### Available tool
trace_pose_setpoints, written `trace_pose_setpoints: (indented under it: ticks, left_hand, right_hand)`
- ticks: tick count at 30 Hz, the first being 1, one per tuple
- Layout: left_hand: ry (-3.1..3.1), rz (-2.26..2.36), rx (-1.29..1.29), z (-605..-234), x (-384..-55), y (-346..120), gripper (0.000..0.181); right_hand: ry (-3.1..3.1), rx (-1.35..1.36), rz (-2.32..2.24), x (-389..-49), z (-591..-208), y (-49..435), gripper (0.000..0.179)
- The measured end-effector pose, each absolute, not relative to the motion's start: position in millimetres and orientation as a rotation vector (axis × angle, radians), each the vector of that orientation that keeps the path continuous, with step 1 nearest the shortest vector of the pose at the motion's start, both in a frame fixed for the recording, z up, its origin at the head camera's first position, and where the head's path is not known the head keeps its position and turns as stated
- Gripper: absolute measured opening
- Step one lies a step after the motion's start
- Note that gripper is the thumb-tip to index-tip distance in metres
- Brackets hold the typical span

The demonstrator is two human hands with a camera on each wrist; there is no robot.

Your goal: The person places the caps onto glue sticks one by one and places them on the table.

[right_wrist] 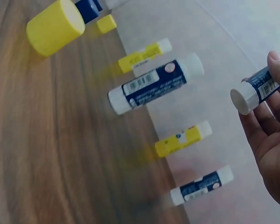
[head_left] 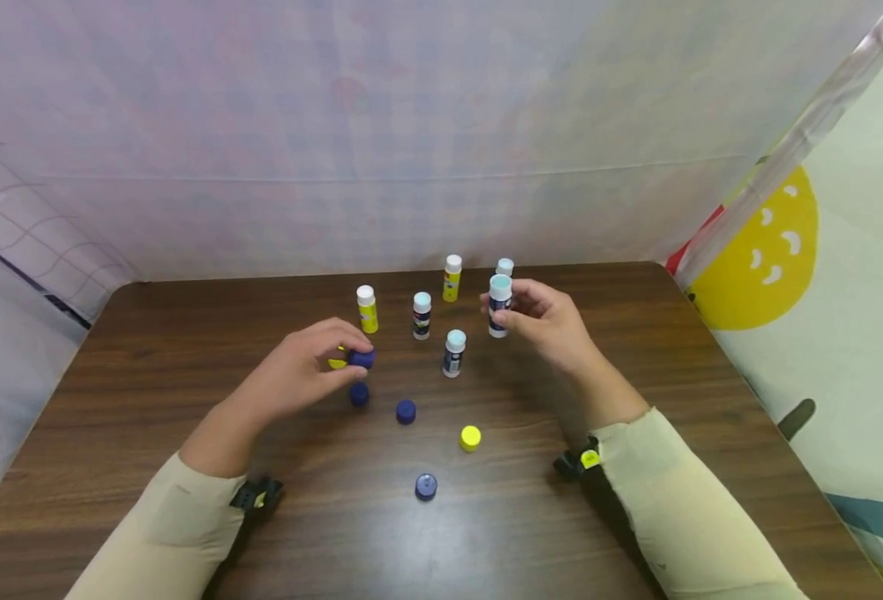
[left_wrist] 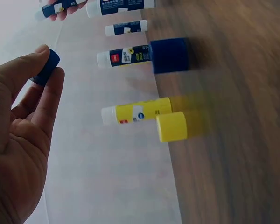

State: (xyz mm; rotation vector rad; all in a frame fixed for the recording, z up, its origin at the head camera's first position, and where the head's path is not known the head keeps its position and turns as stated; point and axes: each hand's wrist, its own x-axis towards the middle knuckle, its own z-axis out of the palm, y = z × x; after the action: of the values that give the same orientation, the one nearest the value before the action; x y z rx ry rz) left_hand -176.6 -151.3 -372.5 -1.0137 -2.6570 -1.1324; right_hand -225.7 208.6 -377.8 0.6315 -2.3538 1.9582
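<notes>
My left hand (head_left: 291, 375) pinches a dark blue cap (head_left: 362, 358) between thumb and fingertips, above the left-middle of the table. In my right hand (head_left: 554, 325) I grip an uncapped glue stick (head_left: 499, 310) with a navy label, held upright; its white base (right_wrist: 244, 97) faces the right wrist camera. Cap and glue stick are well apart. Between the hands two navy glue sticks (head_left: 422, 317) stand uncapped, one nearer me (head_left: 453, 357). Another navy glue stick (head_left: 504, 267) is partly hidden behind the held one. A yellow cap (head_left: 337, 363) peeks out behind my left fingers.
Two yellow glue sticks, one on the left (head_left: 368, 312) and one farther back (head_left: 452, 282), stand uncapped. Nearer me lie blue caps (head_left: 406, 412) and a yellow cap (head_left: 470, 438); another blue cap (head_left: 426, 487) lies closest. A pale curtain (head_left: 381, 200) hangs behind the wooden table (head_left: 148, 350).
</notes>
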Motion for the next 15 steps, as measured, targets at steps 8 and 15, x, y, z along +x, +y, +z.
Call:
trace_pose_setpoints:
  ticks: [8,15]
  left_hand:
    - [-2.634,-1.135,-1.003,-366,-177,-143,0.026]
    - [-2.592,-1.119,-1.042,-357,-177,-134,0.027]
  right_hand:
    - [-2.276,0.740,2.050,-220,-372,190,0.036]
    - [-2.339,0.804,2.036,-214,-371,179,0.045]
